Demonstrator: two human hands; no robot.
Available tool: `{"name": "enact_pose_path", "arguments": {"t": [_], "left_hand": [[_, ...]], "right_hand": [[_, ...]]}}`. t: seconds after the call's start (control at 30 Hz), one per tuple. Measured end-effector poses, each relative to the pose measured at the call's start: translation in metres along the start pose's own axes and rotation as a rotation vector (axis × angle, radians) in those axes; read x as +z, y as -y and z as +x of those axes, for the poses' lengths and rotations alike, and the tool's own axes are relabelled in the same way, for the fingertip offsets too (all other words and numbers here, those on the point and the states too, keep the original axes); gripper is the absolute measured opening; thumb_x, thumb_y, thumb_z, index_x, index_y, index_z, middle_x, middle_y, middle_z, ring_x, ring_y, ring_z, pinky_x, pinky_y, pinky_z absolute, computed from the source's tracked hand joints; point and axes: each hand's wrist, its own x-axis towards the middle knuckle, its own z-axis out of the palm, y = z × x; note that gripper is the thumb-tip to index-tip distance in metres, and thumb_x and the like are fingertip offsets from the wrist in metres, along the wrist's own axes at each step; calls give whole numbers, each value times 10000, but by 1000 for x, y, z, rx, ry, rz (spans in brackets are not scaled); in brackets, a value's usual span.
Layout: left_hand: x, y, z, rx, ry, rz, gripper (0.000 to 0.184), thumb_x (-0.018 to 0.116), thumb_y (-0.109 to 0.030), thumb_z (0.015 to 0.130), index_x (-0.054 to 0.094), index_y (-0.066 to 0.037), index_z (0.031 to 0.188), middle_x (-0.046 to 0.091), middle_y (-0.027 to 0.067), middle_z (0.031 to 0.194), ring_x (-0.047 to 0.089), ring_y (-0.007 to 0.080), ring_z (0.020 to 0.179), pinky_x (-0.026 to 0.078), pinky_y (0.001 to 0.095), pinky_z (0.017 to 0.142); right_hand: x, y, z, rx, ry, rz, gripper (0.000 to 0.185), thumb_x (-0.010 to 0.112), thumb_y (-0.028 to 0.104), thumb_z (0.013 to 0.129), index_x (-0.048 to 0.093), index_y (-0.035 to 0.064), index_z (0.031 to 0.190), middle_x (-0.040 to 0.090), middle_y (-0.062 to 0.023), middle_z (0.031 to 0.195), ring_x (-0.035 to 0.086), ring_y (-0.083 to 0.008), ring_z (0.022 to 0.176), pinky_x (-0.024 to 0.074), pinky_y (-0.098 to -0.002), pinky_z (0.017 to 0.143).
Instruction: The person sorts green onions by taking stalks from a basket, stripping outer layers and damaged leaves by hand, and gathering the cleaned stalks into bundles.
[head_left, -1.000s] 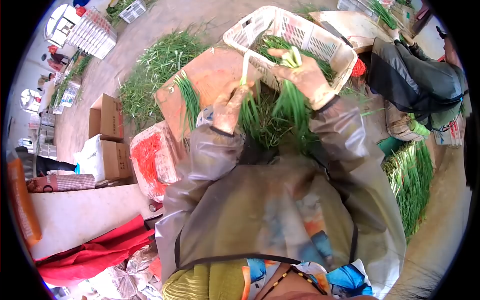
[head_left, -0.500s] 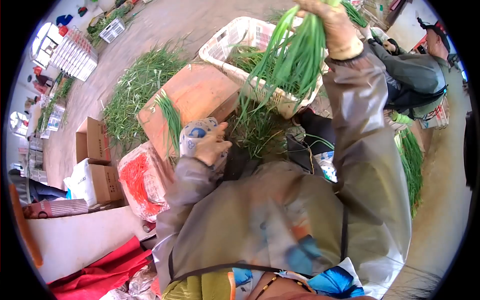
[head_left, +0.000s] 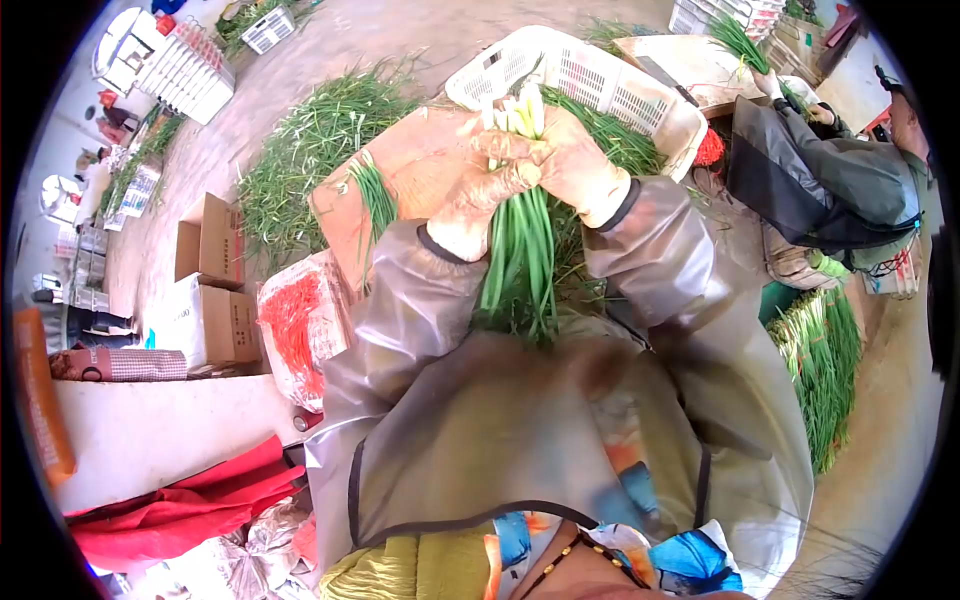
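A bunch of scallions (head_left: 521,250) hangs in front of my chest, white ends up and green leaves pointing down at my apron. My left hand (head_left: 482,190) is closed around its upper part from the left. From the other side my right hand (head_left: 572,165) grips the same bunch, just below the white ends, with the thumbs close together. Beyond my left wrist, a smaller bundle of scallions (head_left: 376,196) lies on the worn orange-brown board (head_left: 425,135).
A white plastic basket (head_left: 610,85) with greens stands behind my hands. Left are a heap of loose greens (head_left: 310,150), red ties (head_left: 297,325) on a wrapped block and cardboard boxes (head_left: 215,250). On the right, a co-worker (head_left: 840,170) sits near stacked green bundles (head_left: 820,370).
My right hand has come down from above the basket with the scallions, whose white ends now show on top. My left hand has risen from beside the board and joined it on the bunch.
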Motion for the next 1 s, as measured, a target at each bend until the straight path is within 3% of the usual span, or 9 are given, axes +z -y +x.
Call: {"name": "enact_pose_path", "arguments": {"t": [0.17,0.27,0.37,0.4,0.5,0.53,0.6,0.73,1.0], "left_hand": [[2,11,-11,-386,47,-64,464,636,-171,771,467,8,1164,617,96,842,595,177,775,487,295,721],[-2,24,-10,-360,57,-41,497,631,-219,775,465,6,1186,621,96,843,586,168,776,467,282,701],[-2,25,-9,-416,-54,47,340,617,-196,794,548,12,1053,622,104,829,582,177,755,461,291,680],[1,24,-4,-297,7,107,299,613,-189,800,559,18,1009,621,109,823,584,180,751,467,294,679],[12,12,-2,-132,15,116,259,635,-135,794,561,23,985,618,115,849,594,185,756,484,299,710],[13,11,1,-26,29,182,239,641,-107,787,559,17,974,616,116,870,597,189,774,488,300,728],[16,13,0,170,105,223,157,626,-160,820,580,-17,865,610,79,942,599,178,840,485,279,750],[25,9,-4,957,297,1648,232,601,-138,621,603,-186,848,588,-34,906,569,169,906,449,360,827],[10,45,-39,894,440,1910,198,552,-199,631,531,-213,828,555,-48,920,535,133,949,429,317,878]], "right_hand": [[-38,-5,5,133,-43,-472,493,621,322,801,484,41,1183,598,-160,944,606,-252,816,464,-334,729],[-43,20,14,-177,-128,-515,508,603,349,811,465,70,1213,577,-182,1016,591,-276,887,456,-351,781],[-19,19,9,95,487,-884,499,580,338,832,439,98,1247,559,-164,1098,549,-315,986,443,-355,862],[-15,9,10,-293,416,-926,456,550,300,859,436,98,1251,565,-137,1094,553,-264,992,452,-323,852],[-40,12,21,6,128,-279,422,513,263,888,427,71,1254,582,-101,1073,563,-202,958,452,-290,845],[-51,17,32,-227,72,39,373,507,239,898,471,38,1210,601,-78,1030,575,-162,894,459,-280,824],[-72,27,18,-108,-197,-167,294,505,210,903,545,16,1120,605,-59,951,579,-149,853,461,-269,796],[-93,-18,-17,135,-202,-244,223,522,137,888,574,-17,1041,591,-37,865,542,-101,771,441,-223,699],[-96,-59,-84,588,-209,-135,201,530,119,869,599,45,1043,578,18,826,504,-62,683,412,-193,625]]}}
